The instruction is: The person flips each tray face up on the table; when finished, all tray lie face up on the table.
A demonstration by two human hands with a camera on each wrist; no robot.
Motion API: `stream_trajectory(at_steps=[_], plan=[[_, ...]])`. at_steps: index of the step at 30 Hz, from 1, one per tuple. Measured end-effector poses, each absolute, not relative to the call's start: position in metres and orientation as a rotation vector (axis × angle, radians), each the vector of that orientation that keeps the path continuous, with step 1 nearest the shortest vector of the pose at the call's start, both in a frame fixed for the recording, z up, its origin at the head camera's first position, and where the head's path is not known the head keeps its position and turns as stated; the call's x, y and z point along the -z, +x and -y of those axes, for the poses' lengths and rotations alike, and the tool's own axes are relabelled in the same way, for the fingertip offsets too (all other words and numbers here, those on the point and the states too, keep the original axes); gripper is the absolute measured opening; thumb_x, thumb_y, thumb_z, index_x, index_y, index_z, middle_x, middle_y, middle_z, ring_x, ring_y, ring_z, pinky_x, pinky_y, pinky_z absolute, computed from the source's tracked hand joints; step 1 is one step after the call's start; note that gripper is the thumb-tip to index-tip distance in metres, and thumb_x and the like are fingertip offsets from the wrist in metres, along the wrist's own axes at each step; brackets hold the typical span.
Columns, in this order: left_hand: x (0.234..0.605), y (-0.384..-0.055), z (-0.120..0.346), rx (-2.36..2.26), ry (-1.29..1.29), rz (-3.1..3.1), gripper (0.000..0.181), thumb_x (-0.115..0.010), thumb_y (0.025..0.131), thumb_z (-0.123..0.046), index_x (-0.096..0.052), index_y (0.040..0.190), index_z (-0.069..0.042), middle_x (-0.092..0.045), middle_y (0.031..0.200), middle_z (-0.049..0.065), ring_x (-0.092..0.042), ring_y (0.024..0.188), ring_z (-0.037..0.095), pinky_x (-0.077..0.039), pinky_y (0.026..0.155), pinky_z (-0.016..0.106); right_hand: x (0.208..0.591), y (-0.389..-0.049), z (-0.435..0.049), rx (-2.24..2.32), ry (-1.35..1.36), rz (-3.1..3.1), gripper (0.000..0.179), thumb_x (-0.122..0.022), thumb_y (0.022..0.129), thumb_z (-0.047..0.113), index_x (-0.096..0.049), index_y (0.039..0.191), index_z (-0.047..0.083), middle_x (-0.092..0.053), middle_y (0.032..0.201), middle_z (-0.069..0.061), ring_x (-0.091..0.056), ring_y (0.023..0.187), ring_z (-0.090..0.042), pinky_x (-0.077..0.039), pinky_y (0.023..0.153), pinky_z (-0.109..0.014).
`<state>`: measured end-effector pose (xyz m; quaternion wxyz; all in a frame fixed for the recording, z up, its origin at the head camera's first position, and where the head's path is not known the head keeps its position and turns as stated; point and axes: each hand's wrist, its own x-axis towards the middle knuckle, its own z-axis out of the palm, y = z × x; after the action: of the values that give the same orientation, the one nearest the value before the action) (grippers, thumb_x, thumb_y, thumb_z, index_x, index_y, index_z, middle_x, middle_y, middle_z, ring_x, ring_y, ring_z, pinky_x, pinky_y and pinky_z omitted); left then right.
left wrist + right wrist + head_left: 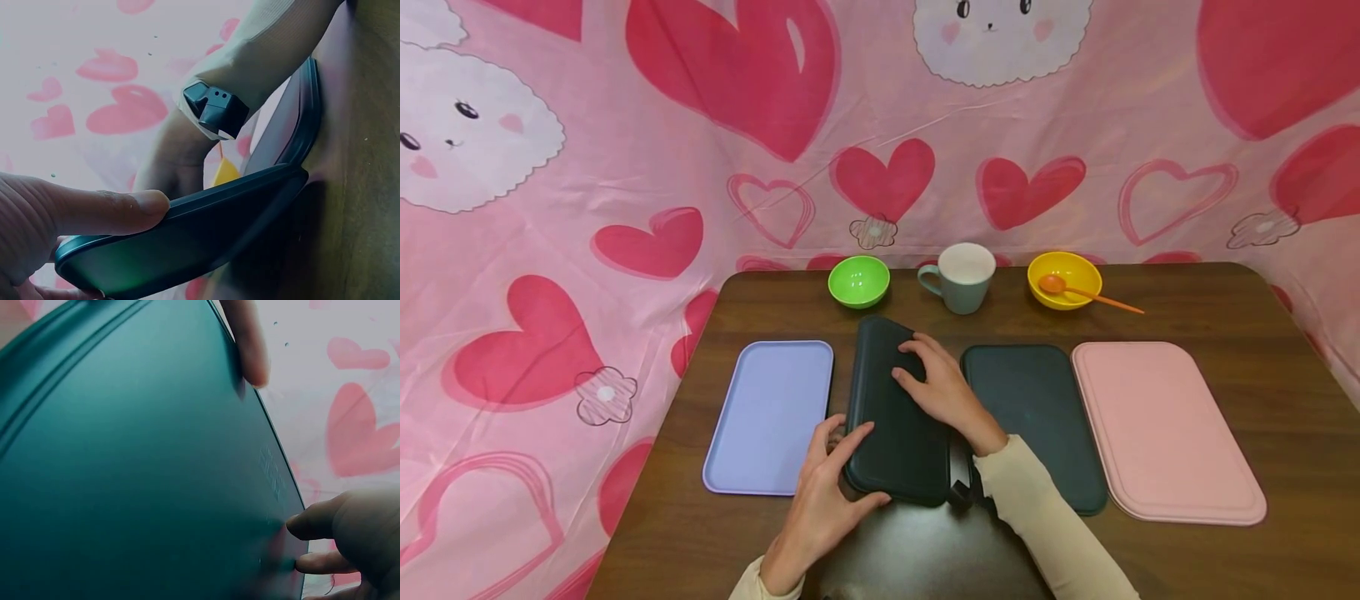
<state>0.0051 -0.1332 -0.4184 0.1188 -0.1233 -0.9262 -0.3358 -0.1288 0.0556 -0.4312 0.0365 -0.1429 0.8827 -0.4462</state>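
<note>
- The dark tray (887, 458) is between the fingers of both hands, tilted; in the left wrist view, its end away from the left fingers dips lower.
- The left hand (827, 492) has its fingers clamped on the tray's near-left corner, thumb at the near edge, the others on the left side. This looks like the main hold, so let it carry the weight, thumb firm on the rim.
- The right hand (940, 383) lies over the upper face, fingers slightly apart, tips resting on the far half; I cannot tell how hard they press. A light touch there should steady the tilt without forcing the far end down.
- Right of the right fingers, the second dark tray (1037, 417) lies on the surface (662, 542). The low edge could catch its rim, so any change of tilt is best made slowly.
- Left of the left fingers, and near them, is the lavender tray (767, 417); a little height under the knuckles would probably avoid a knock.
- Beyond the right fingers stand the green bowl (859, 287) and the mug (964, 287); the tray's far end, near the bowl, wants watching.
</note>
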Motion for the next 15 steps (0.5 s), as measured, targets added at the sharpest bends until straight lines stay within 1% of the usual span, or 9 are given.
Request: stream_trajectory(at_steps=[7,15], plan=[[0.415,0.006,0.131,0.994,-0.390,2.699,0.090,-0.100,0.050,-0.013,-0.064,0.132,-0.017,-0.049,0.137,0.018,-0.057,0.099,0.017,-0.052,0.081,0.035,0.423,-0.122,-0.052,1.408,-0.468,-2.700,0.043,-0.065,0.096,0.028,-0.059,0.133,0.008,-0.044,0.155,-0.019,-0.045,0.142,-0.040,-0.037,0.114,-0.058],[0.412,0.006,0.129,0.990,-0.450,2.660,0.092,-0.100,0.048,-0.010,-0.064,0.132,-0.018,-0.049,0.137,0.016,-0.055,0.099,0.015,-0.051,0.080,0.033,0.413,-0.115,-0.050,1.446,-0.481,-2.709,0.043,-0.066,0.095,0.028,-0.060,0.132,0.009,-0.047,0.153,-0.018,-0.045,0.142,-0.039,-0.037,0.114,-0.059]])
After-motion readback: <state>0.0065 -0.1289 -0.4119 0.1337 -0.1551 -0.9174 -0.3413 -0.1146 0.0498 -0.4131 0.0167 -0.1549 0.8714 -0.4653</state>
